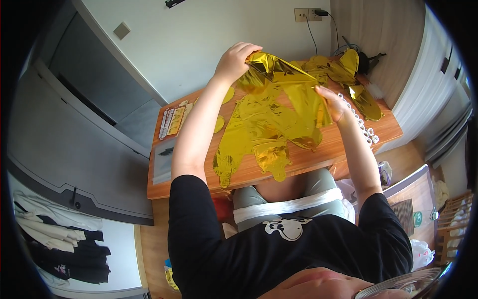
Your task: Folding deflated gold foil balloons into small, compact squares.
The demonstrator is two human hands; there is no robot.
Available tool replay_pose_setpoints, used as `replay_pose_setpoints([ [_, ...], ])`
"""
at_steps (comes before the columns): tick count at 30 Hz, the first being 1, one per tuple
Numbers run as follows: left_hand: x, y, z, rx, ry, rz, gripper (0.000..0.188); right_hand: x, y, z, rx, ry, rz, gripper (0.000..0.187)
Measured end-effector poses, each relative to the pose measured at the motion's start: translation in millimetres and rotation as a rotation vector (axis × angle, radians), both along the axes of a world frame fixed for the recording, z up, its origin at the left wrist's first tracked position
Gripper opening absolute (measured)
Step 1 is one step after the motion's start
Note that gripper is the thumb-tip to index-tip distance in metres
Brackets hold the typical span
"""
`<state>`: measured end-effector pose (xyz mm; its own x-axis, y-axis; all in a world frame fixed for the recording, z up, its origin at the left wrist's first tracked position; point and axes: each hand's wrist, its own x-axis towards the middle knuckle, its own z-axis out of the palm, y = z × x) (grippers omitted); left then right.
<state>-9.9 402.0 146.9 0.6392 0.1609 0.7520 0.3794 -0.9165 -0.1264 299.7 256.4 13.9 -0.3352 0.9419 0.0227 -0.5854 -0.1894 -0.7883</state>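
Your left hand point(234, 60) is raised out in front of you, fingers bent over and gripping the upper corner of a shiny gold foil piece point(279, 67). Your right hand point(332, 103), lower and nearer to you, grasps the right-hand side of that same foil, its fingertips on the edge. The foil piece stretches between your two hands, creased and sloping down from the left one to the right one.

Below your hands, a flat, crinkled gold foil shape point(244, 119) with rounded lobes lies spread on the wooden table point(318, 158), some of its lobes pointing toward you. Whether it joins the piece you are holding is hard to tell. Beyond your right hand, more gold foil point(343, 70) is heaped at the far right of the table, next to a black object point(363, 63).

Just beside your right wrist, a row of small white rolls point(370, 134) runs along the table. To the left of your left forearm lie some flat paper strips point(172, 122) and, nearer to you, a translucent sheet point(163, 162) with a dark patch. A round gold piece point(219, 123) sits just right of that forearm. Closer to you than both hands, a white band point(289, 204) crosses your lap.
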Motion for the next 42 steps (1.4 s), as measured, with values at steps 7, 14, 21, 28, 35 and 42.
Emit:
replay_pose_setpoints([
  [7, -11.9, 19.8, -47.1, 0.126, -0.136, -0.068, 0.036, -12.2, -36.9, -12.2, 0.263, -0.307, 0.011, 0.084],
  [14, -64.7, 45.0, -166.3, -0.284, 0.33, 0.194, 0.05, -68.1, -40.1, -55.2, 0.085, -0.292, 0.047, 0.066],
  [21, -61.3, 35.3, -183.9, -0.617, 0.2, 0.817, 0.071, -103.1, -38.8, -66.3, 0.007, -0.752, -0.137, 0.071],
  [28, -63.8, 21.8, -180.7, -0.82, 0.305, 0.752, 0.067, -117.3, -18.1, -81.6, -0.073, -0.428, -0.175, 0.074],
  [35, -65.4, -46.2, -189.5, -0.939, 0.501, 0.649, 0.09, -103.2, -27.6, -26.4, -0.023, -1.179, 0.137, 0.037],
  [42, -74.2, -51.8, -209.6, -0.848, 0.505, 0.576, 0.099, -77.5, 19.8, -79.7, 0.765, -1.686, -0.457, 0.034],
])
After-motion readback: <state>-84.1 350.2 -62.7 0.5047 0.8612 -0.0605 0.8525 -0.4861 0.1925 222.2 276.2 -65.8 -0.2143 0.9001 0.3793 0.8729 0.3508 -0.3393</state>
